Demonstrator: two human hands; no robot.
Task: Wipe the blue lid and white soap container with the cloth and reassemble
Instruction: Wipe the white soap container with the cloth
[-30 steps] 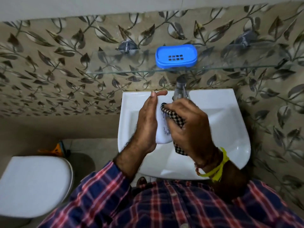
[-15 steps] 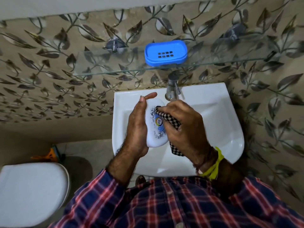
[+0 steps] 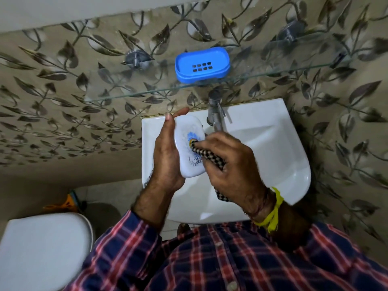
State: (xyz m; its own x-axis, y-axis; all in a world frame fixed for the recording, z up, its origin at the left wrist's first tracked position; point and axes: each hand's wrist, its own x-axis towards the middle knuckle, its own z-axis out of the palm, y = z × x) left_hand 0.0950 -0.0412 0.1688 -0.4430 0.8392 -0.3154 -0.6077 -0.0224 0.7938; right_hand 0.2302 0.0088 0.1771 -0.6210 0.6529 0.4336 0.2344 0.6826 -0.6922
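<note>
My left hand (image 3: 165,156) holds the white soap container (image 3: 189,143) on its edge above the sink; the container has a blue printed pattern facing right. My right hand (image 3: 231,162) grips a black-and-white checked cloth (image 3: 201,154) and presses it against the container's printed face. An end of the cloth hangs below my right palm. The blue lid (image 3: 202,64), with a grid of small slots, lies apart on the glass shelf (image 3: 126,93) above the sink.
A white wall sink (image 3: 273,156) is under my hands, with a metal tap (image 3: 215,111) at its back rim just right of the container. A white toilet lid (image 3: 42,253) is at the lower left. An orange object (image 3: 63,204) lies on the floor.
More of the container's printed face shows as my right hand has slid the cloth down and right across it. The camera view has shifted, so everything sits differently in the frame.
</note>
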